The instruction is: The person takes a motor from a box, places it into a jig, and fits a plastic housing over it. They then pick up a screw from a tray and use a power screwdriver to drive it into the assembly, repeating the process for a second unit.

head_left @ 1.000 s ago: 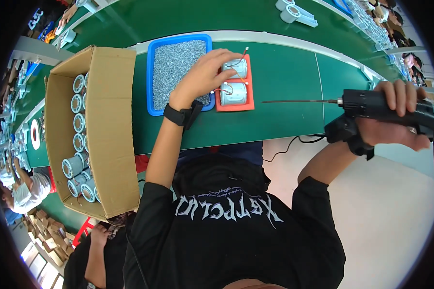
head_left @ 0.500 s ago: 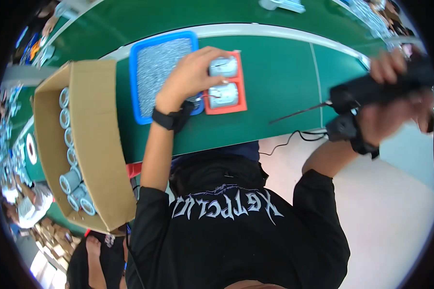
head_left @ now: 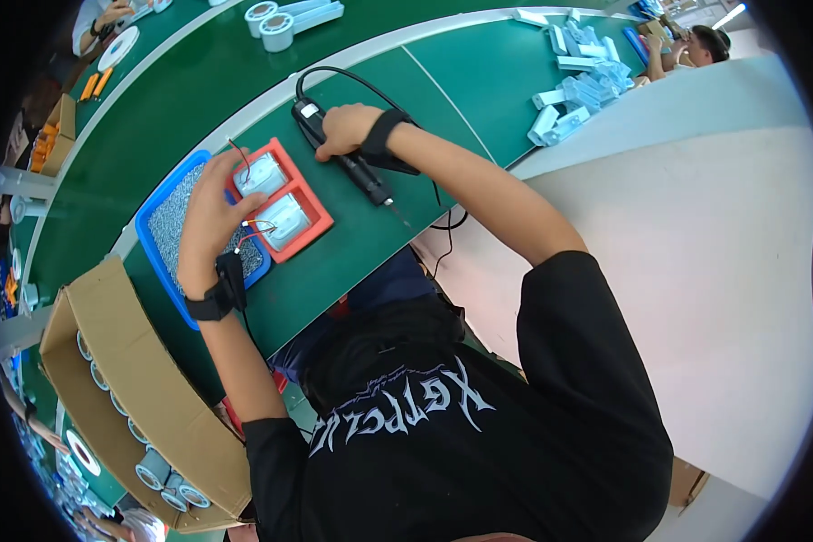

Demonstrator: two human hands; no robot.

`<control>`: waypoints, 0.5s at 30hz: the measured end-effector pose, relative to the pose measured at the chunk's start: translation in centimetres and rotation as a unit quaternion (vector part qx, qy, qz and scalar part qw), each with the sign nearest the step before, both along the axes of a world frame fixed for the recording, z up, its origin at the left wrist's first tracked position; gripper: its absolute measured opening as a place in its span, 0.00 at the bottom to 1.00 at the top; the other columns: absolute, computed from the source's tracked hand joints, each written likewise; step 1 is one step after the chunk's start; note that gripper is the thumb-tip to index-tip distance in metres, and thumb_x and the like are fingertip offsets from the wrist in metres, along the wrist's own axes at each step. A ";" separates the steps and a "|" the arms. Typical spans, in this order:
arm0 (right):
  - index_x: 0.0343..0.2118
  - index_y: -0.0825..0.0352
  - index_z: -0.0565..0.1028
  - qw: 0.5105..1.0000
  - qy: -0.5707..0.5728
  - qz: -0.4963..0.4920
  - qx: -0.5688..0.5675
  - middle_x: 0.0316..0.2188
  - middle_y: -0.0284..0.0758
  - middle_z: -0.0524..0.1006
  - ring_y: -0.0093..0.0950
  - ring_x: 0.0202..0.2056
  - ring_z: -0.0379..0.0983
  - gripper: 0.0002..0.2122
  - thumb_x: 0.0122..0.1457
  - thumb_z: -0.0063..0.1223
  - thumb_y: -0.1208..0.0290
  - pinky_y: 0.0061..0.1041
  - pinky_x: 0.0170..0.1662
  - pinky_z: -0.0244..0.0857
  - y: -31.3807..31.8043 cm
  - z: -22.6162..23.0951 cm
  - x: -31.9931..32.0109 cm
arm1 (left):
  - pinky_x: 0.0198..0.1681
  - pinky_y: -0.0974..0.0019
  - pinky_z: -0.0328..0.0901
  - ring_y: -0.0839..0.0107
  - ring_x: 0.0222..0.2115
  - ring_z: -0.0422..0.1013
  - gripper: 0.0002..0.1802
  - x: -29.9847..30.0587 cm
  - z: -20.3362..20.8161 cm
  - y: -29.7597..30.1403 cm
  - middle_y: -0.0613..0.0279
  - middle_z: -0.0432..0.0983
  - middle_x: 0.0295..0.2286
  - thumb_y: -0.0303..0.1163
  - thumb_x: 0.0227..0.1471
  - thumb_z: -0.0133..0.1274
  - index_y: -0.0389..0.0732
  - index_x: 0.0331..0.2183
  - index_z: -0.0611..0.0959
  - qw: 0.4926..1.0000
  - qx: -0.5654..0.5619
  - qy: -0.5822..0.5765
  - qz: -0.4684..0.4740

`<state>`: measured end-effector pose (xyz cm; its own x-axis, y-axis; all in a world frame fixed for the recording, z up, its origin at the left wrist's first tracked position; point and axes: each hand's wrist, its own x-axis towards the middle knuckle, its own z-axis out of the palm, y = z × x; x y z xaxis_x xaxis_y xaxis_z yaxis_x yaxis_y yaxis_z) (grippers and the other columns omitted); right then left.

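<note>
A red two-compartment tray (head_left: 314,217) holds two whitish rounded housings with thin wires. My left hand (head_left: 210,212) spans the upper housing (head_left: 264,173), thumb at its lower edge and fingers at its far edge. The lower housing (head_left: 285,223) lies in the other compartment, with red, yellow and dark wires coming out on its left. To the right of the tray, my right hand (head_left: 348,128) is closed around a black electric screwdriver (head_left: 368,181). That tool is low over the green table, its thin bit pointing toward me.
A blue bin (head_left: 144,237) full of small metal screws sits against the tray, partly under my left hand. At lower left stands a cardboard box (head_left: 149,334) with several grey cylinders. Pale blue parts (head_left: 587,86) are piled far right. The screwdriver's black cable (head_left: 357,79) loops behind it.
My right hand has brought the screwdriver from the raised far right down to the table beside the tray. The left hand stays at the upper housing. The whole view has turned.
</note>
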<state>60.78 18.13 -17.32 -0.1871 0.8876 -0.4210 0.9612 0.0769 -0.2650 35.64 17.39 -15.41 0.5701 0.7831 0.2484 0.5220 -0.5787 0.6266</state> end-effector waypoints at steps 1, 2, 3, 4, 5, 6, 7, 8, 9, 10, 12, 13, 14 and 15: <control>0.28 0.77 0.74 0.998 -0.045 0.033 -0.018 0.25 0.45 0.78 0.37 0.25 0.77 0.31 0.47 0.58 0.43 0.31 0.29 0.72 0.3 0.6 -0.1 | 0.45 0.61 0.66 0.55 0.42 0.72 0.26 -0.5 0.0 -0.5 0.51 0.76 0.41 0.29 0.40 0.64 0.38 0.45 0.78 1.000 0.003 -0.005 -0.005; 0.28 0.77 0.74 0.999 -0.038 0.034 -0.016 0.25 0.45 0.78 0.37 0.25 0.77 0.31 0.47 0.58 0.43 0.31 0.29 0.72 0.8 1.4 0.1 | 0.46 0.61 0.65 0.56 0.43 0.72 0.25 -1.2 0.0 -1.1 0.52 0.76 0.40 0.29 0.41 0.63 0.38 0.45 0.78 0.999 0.015 0.001 0.028; 0.24 0.76 0.75 0.992 -0.047 -0.012 -0.113 0.25 0.44 0.79 0.36 0.24 0.77 0.32 0.46 0.58 0.40 0.31 0.28 0.72 1.7 2.4 0.7 | 0.46 0.61 0.65 0.57 0.43 0.72 0.24 -2.0 0.0 -1.8 0.52 0.76 0.40 0.28 0.42 0.62 0.38 0.45 0.78 0.998 0.025 0.008 0.061; 0.21 0.75 0.76 0.971 -0.038 -0.045 -0.233 0.25 0.43 0.79 0.34 0.22 0.77 0.33 0.45 0.58 0.38 0.31 0.27 0.72 2.8 3.2 1.4 | 0.46 0.62 0.65 0.58 0.44 0.72 0.23 -2.7 -0.1 -2.7 0.53 0.76 0.40 0.27 0.44 0.61 0.37 0.45 0.78 0.995 0.043 0.003 0.094; 0.29 0.72 0.77 0.977 -0.015 -0.115 -0.180 0.21 0.43 0.77 0.36 0.20 0.76 0.31 0.41 0.63 0.40 0.33 0.26 0.73 4.6 4.5 3.2 | 0.46 0.62 0.65 0.58 0.44 0.72 0.23 -3.4 -0.2 -3.7 0.53 0.76 0.40 0.27 0.44 0.61 0.37 0.45 0.78 0.995 0.038 0.012 0.093; 0.36 0.69 0.78 0.972 0.042 -0.159 -0.167 0.17 0.42 0.75 0.37 0.19 0.75 0.32 0.38 0.68 0.42 0.36 0.24 0.73 7.0 6.1 5.5 | 0.46 0.62 0.65 0.59 0.43 0.72 0.20 -3.8 -0.5 -4.9 0.54 0.77 0.39 0.27 0.46 0.59 0.37 0.43 0.78 0.985 0.001 -0.063 0.164; 0.47 0.66 0.74 0.960 -0.012 -0.248 -0.131 0.30 0.47 0.78 0.39 0.32 0.78 0.38 0.36 0.69 0.43 0.39 0.36 0.74 10.2 7.6 7.7 | 0.45 0.63 0.65 0.61 0.43 0.72 0.17 -4.1 -0.8 -6.3 0.55 0.77 0.39 0.26 0.47 0.58 0.36 0.42 0.78 0.964 -0.033 -0.147 0.220; 0.48 0.66 0.73 0.950 -0.039 -0.298 -0.088 0.31 0.46 0.77 0.39 0.33 0.77 0.39 0.36 0.69 0.43 0.39 0.37 0.74 12.4 8.3 10.6 | 0.45 0.63 0.64 0.62 0.42 0.72 0.15 -4.3 -1.1 -7.8 0.56 0.77 0.38 0.27 0.49 0.57 0.36 0.41 0.78 0.955 -0.056 -0.151 0.249; 0.48 0.66 0.73 0.939 -0.068 -0.337 -0.007 0.33 0.46 0.77 0.39 0.34 0.77 0.39 0.35 0.69 0.43 0.40 0.38 0.73 13.0 8.3 14.8 | 0.44 0.64 0.64 0.64 0.41 0.72 0.13 -4.4 -1.5 -9.3 0.56 0.77 0.37 0.27 0.50 0.56 0.36 0.39 0.79 0.945 -0.073 -0.167 0.272; 0.49 0.65 0.72 0.924 -0.100 -0.364 0.055 0.34 0.46 0.77 0.39 0.35 0.77 0.39 0.35 0.69 0.42 0.40 0.38 0.73 13.3 7.9 19.2 | 0.47 0.62 0.63 0.61 0.43 0.71 0.13 -4.4 -1.9 -10.9 0.56 0.77 0.38 0.27 0.50 0.56 0.37 0.40 0.79 0.954 -0.087 -0.139 0.253; 0.50 0.65 0.71 0.885 -0.168 -0.416 0.128 0.37 0.46 0.76 0.39 0.38 0.76 0.40 0.35 0.69 0.42 0.40 0.40 0.72 11.0 5.5 28.6 | 0.52 0.57 0.60 0.56 0.48 0.67 0.14 -4.6 -2.6 -14.1 0.54 0.74 0.42 0.28 0.50 0.55 0.39 0.40 0.79 0.976 -0.071 -0.041 0.203; 0.50 0.64 0.71 0.863 -0.199 -0.442 0.141 0.38 0.46 0.75 0.39 0.39 0.75 0.41 0.35 0.69 0.42 0.40 0.41 0.71 8.9 4.1 33.4 | 0.55 0.53 0.58 0.54 0.52 0.65 0.14 -4.7 -2.9 -15.3 0.53 0.72 0.45 0.28 0.50 0.55 0.40 0.41 0.78 0.984 -0.033 0.026 0.172; 0.51 0.64 0.71 0.840 -0.228 -0.470 0.148 0.39 0.46 0.75 0.39 0.40 0.75 0.41 0.35 0.69 0.42 0.41 0.42 0.71 6.2 2.4 37.9 | 0.55 0.53 0.58 0.54 0.52 0.65 0.14 -4.8 -3.3 -16.3 0.53 0.72 0.45 0.28 0.50 0.55 0.40 0.41 0.78 0.982 -0.039 0.020 0.182; 0.52 0.64 0.70 0.817 -0.248 -0.500 0.147 0.41 0.46 0.75 0.39 0.41 0.74 0.41 0.35 0.69 0.42 0.41 0.43 0.70 3.3 0.9 41.9 | 0.56 0.50 0.55 0.49 0.54 0.61 0.15 -4.8 -3.6 -17.2 0.52 0.69 0.48 0.29 0.50 0.54 0.40 0.42 0.78 0.980 -0.035 0.053 0.187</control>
